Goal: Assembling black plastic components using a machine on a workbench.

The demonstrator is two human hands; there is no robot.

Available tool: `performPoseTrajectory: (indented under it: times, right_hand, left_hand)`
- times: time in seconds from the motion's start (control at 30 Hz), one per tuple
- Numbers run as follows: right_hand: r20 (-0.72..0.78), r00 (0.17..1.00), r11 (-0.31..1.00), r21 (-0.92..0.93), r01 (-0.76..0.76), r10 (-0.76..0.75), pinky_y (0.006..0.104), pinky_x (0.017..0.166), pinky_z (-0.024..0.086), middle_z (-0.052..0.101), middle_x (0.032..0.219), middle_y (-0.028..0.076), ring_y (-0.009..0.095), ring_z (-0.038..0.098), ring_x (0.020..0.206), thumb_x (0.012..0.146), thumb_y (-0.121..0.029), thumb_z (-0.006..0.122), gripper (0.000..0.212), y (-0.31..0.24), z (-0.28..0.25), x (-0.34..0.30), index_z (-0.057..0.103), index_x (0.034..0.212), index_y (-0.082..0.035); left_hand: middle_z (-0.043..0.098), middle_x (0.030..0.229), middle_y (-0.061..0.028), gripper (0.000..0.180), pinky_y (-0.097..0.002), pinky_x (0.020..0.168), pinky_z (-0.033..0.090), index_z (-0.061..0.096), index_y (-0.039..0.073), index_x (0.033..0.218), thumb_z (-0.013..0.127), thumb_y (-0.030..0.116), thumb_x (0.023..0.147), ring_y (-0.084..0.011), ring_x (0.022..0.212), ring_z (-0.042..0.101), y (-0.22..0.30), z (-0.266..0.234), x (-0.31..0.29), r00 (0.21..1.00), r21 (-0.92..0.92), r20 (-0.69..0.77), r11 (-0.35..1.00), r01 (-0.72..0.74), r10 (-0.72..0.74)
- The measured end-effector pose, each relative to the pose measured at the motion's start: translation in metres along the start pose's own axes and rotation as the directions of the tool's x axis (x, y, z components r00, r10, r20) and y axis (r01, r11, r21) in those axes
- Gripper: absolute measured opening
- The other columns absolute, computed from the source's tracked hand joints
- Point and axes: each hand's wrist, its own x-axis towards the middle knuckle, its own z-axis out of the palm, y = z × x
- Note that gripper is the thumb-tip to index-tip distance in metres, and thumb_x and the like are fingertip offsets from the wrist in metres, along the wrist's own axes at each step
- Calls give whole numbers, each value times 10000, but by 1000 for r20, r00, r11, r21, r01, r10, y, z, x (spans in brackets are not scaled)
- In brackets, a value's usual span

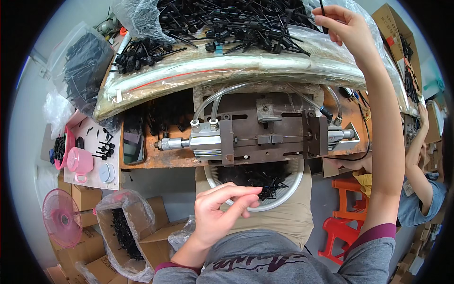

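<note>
My right hand is raised at the far right, its thumb and fingers closed on a thin black plastic rod that runs out of the top of the picture. Beside it spreads a heap of black plastic parts with thin stems. Low in front of me, my left hand has thumb and forefinger pinched together; what lies between them, if anything, I cannot make out. Just beyond those fingertips, a white basket holds black parts on my lap. Between my hands stands a metal clamping fixture with air cylinders at both ends.
Clear air hoses arch over the fixture on the wooden bench. A plastic-wrapped ledge bounds the heap. At left are a pink mug, a pink fan and a lined carton. Red stools and another person's arm are at right.
</note>
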Motion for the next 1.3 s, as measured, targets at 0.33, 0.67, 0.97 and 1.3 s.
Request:
performPoseTrajectory:
  times: [0.33,0.67,0.97,1.3]
  right_hand:
    - [-233,758,723,-555,410,-609,198,516,340,650,843,-56,21,484,589,943,-161,661,177,-19,20,-44,725,1059,-44]
    - [427,837,892,426,148,-343,322,708,548,711,869,90,214,692,797,730,41,740,232,-67,45,-159,764,949,-32]
    - [5,989,890,436,-133,146,167,525,420,698,1120,101,36,576,660,910,-59,676,153,-51,49,-178,752,1028,1]
    - [148,914,650,661,-375,377,162,463,392,733,829,109,45,568,518,921,-65,676,185,-56,57,-201,709,1078,26]
  left_hand:
    - [614,1087,-108,509,-198,663,506,597,-8,1101,890,13,686,-87,818,622,-9,-4,10,967,-129,22,959,-251,255]
    - [563,1325,-224,506,-324,872,583,484,-68,1392,615,-96,905,-226,1040,659,14,-8,30,975,-410,222,906,110,-17]
    - [615,1127,-157,308,-298,772,635,719,-29,990,816,-71,701,-205,886,695,9,13,29,970,114,142,970,-214,197]
    - [693,1194,-96,242,-301,684,539,712,35,926,792,101,707,-194,757,680,-42,37,43,810,805,286,329,-493,512]
